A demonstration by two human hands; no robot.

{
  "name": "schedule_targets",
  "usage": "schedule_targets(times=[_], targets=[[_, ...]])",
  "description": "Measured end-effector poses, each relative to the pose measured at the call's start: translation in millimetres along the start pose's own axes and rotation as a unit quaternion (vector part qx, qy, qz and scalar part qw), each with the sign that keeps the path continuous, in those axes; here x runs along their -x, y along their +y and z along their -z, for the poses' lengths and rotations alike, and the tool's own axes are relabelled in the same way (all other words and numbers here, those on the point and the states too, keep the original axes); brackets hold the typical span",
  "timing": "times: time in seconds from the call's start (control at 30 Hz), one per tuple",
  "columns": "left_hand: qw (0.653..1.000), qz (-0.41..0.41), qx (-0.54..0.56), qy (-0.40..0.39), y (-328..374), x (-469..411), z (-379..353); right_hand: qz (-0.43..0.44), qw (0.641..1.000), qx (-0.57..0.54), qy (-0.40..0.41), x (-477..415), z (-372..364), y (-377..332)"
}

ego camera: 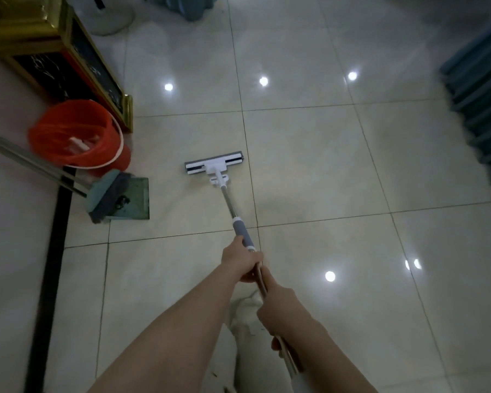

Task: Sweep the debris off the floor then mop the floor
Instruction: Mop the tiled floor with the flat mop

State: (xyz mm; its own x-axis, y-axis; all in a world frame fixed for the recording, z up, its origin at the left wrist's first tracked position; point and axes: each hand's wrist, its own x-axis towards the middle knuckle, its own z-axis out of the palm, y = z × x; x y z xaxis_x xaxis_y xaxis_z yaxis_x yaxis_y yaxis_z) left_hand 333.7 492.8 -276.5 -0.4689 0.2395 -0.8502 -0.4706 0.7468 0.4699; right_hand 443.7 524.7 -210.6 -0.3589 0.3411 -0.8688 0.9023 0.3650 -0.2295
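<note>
Both hands (262,287) grip mop (214,163) handle; head flat on tiled floor (309,154); red bucket (77,134) left.

dim indoor light | round glare spots on glossy floor (309,154) | edges blurred, wide-angle bending, dark corners

Glossy beige floor tiles (309,154) w/ light reflections (263,81), gold-trim cabinet (68,61) top-L, teal pleated fabric (482,103) R.

glossy tile floor (309,154), w/ mop head (214,163), orange bucket (77,134), green dustpan (131,198) resting on it
</note>
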Motion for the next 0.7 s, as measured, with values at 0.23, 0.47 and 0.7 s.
schedule_targets(times=[0.23, 0.47, 0.7], targets=[[0.999, -0.012, -0.048, -0.014, -93.1, 51.2, 0.9, 0.071, 0.996, -0.057, 0.002, 67.8, -79.3, 34.2], [0.998, -0.015, -0.039, -0.036, -181.9, 91.7, 7.2, 0.022, 0.998, -0.057, -0.004, 113.0, -168.1, 51.9], [0.999, -0.036, -0.012, -0.027, -231.5, 135.9, -12.2, 0.006, 0.996, -0.081, -0.027, 147.0, -198.9, 82.8]])
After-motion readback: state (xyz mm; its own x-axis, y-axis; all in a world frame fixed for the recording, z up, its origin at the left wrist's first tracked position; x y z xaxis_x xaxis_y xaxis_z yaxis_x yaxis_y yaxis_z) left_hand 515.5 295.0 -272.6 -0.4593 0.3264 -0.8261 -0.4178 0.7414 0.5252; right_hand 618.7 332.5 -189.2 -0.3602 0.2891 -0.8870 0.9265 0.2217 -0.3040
